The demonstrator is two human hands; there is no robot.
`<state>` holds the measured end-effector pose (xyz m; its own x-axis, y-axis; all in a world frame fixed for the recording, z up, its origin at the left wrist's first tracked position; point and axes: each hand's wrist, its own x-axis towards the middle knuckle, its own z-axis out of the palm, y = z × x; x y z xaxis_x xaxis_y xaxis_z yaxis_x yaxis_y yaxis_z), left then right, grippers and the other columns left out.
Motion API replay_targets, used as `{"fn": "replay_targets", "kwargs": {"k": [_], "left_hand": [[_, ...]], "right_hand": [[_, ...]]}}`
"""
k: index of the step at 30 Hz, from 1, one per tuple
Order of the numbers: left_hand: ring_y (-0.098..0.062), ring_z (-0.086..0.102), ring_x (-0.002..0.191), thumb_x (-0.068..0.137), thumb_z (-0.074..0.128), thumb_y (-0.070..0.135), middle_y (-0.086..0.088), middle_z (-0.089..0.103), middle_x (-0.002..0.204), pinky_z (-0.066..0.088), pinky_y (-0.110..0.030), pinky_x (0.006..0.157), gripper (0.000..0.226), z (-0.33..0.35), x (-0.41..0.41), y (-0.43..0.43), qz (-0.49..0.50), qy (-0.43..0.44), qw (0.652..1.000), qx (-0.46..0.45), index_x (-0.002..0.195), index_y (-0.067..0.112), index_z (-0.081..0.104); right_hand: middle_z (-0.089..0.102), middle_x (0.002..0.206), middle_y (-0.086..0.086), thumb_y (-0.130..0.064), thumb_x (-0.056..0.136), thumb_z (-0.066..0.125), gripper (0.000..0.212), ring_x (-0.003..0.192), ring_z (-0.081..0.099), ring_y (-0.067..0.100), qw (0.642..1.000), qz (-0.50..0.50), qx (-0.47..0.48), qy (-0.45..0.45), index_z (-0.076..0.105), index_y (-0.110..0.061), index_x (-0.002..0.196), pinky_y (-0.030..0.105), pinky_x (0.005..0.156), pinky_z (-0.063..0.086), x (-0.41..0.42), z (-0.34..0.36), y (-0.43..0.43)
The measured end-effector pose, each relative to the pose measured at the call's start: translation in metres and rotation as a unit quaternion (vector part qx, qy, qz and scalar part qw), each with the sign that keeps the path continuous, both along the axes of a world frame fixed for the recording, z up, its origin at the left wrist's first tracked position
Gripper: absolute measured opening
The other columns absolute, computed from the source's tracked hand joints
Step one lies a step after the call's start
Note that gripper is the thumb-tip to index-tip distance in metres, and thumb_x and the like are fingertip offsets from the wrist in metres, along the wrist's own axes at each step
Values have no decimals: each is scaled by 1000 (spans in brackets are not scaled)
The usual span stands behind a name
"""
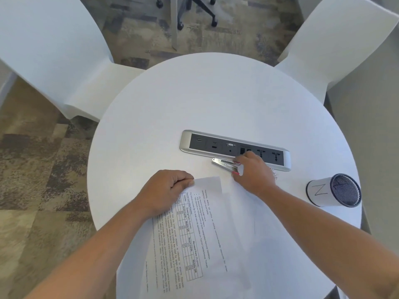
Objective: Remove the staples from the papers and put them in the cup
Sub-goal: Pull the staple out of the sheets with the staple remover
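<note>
- The papers lie on the round table before you, your left hand curled on their top corner
- Your right hand grasps the metal staple remover
- The cup lies tipped at the right

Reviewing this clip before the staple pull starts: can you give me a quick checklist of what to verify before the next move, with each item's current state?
1. Papers pinned to the table: ok, the left hand rests on their top left corner.
2. Staple remover reached: ok, the right hand is on it beside the power strip.
3. Firm grip on the tool: cannot tell, the fingers cover its rear end.
4. Cup ready: ok, open and unobstructed at the table's right.
5. Staple located: cannot tell, none is visible.
</note>
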<state>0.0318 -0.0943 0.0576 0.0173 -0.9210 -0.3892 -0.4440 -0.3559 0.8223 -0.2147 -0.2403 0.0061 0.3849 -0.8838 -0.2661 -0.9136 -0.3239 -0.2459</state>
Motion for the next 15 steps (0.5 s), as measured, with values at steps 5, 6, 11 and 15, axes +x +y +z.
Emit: {"fn": "replay_targets", "kwargs": {"k": [5,6,11,15], "left_hand": [[1,66,87,97,60,32,20,74,89,46,-11,79,14,6,2,1,15,15,1000,-21,95,32,74],[2,66,87,97,61,32,21,74,89,45,-9,77,14,8,2,1,15,18,999,-26,94,34,74],[5,64,83,97,61,30,27,72,86,42,-5,74,15,22,1,1,14,23,998,-54,89,39,70],[4,66,87,96,62,31,24,74,88,47,-13,82,14,32,-4,5,19,21,997,-76,98,28,76]], "right_hand": [[64,101,-11,-32,71,72,34,98,60,14,994,-45,10,-102,63,-26,103,34,78,53,1,17,4],[67,99,-13,-29,70,74,32,96,62,12,988,-61,24,-143,62,-26,100,34,81,54,0,24,6],[78,95,2,-14,68,87,40,93,74,15,883,-139,237,-380,65,-19,101,35,94,54,-5,74,25],[73,93,7,-33,64,85,44,92,74,31,818,-140,304,-468,72,-15,102,43,97,52,-12,101,51]]}}
